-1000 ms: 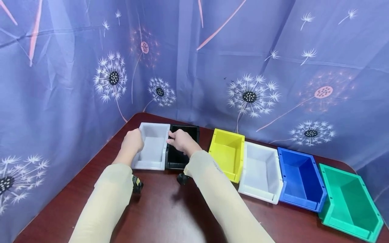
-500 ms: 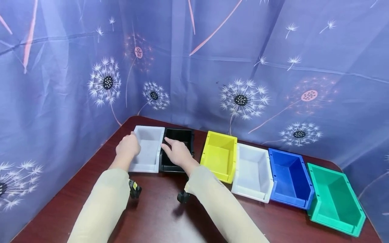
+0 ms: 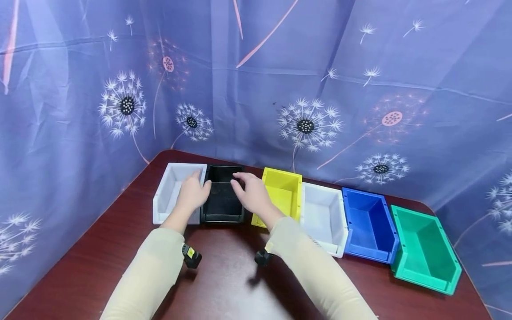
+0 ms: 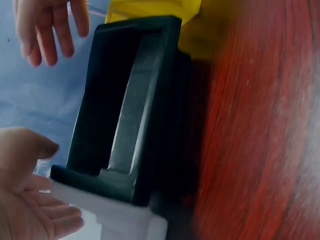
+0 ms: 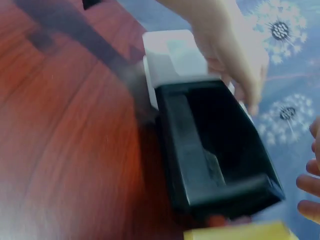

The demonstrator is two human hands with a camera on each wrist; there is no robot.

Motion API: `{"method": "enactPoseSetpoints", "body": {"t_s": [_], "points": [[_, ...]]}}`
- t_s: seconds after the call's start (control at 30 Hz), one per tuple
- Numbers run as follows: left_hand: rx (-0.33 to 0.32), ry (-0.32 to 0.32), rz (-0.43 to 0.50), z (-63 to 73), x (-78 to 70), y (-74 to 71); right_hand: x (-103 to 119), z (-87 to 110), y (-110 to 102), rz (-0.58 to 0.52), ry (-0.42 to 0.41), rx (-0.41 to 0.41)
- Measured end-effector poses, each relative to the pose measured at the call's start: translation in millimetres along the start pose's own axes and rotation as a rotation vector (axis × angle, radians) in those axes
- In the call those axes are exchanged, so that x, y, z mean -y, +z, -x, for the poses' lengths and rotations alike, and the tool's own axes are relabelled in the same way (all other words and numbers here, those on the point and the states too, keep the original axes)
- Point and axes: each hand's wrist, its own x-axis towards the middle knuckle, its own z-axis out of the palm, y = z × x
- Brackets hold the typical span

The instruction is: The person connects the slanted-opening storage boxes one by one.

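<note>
Reaching over the right side of a light grey-white bin (image 3: 163, 202), my left hand (image 3: 191, 191) has its fingers extended and thumb toward the black bin (image 3: 223, 202). My right hand (image 3: 254, 193) hovers at the black bin's right side, thumb pointing left, close to the yellow bin (image 3: 283, 200). The black bin lies between both hands. In the left wrist view, the fingers of the left hand (image 4: 40, 205) and right hand (image 4: 50, 25) are spread, apart from the black bin (image 4: 135, 100). The right wrist view has the black bin (image 5: 185, 145) slightly blurred.
To the right of the yellow bin stand a white bin (image 3: 324, 218), a blue bin (image 3: 370, 226) and a green bin (image 3: 424, 249) in a row. The dark red table (image 3: 224, 284) backs onto a blue dandelion-print curtain (image 3: 248, 111).
My left hand has left the grey-white bin's left edge and moved right, toward the black bin. My right hand has shifted from the seam between those bins to the black bin's right side.
</note>
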Motion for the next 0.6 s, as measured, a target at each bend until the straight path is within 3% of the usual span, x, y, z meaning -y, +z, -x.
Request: {"method": "enactPoseSetpoints", "body": {"t_s": [0.17,0.43,0.6], "points": [[0.048,-0.051,0.011,2.4,0.6,4.8,-21,4.6,-19,0.008,0.049,-0.041],[0.036,-0.061,0.017,-0.1,-1.2,7.8,-64,8.5,-54,0.057,0.136,-0.077],[0.044,-0.051,0.036,-2.1,-2.6,12.4,-87,11.4,-73,0.145,0.213,-0.085]]}}
